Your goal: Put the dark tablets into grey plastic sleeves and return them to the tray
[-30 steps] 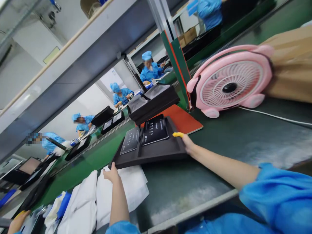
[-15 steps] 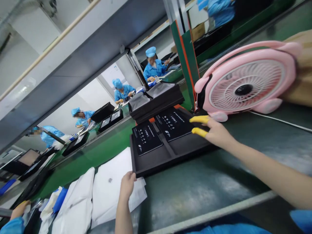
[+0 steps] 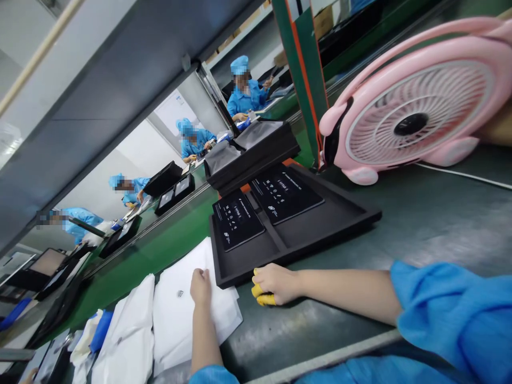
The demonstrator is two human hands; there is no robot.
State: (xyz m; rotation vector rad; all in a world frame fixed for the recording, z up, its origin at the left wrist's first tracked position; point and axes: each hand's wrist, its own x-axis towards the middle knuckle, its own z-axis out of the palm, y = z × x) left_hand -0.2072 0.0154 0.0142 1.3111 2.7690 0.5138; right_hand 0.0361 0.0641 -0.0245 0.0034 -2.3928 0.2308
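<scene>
A black tray point(image 3: 280, 248) with two compartments rests on the dark green work surface. In each compartment lies a flat black card with white print, a smaller left card point(image 3: 240, 221) and a larger right card point(image 3: 286, 194). My left hand point(image 3: 201, 287) is closed over the stack of white bags point(image 3: 176, 314), just left of the tray's near corner; what its fingers hold, if anything, is hidden. My right hand point(image 3: 278, 285), with yellow finger cots on its fingertips, is curled in front of the tray's near edge, with nothing seen in it.
A pink fan point(image 3: 416, 114) stands at the right by a green post point(image 3: 306, 69). Behind the tray are stacked black trays point(image 3: 252, 160). More white bags point(image 3: 126, 330) lie at the left. Co-workers in blue sit along the green belt point(image 3: 168, 234); a grey shelf point(image 3: 120, 80) hangs overhead.
My left hand has left the tray's corner and moved onto the white bags. My right hand has come from the tray's right side to its near edge, fingers now curled. The view has shifted slightly.
</scene>
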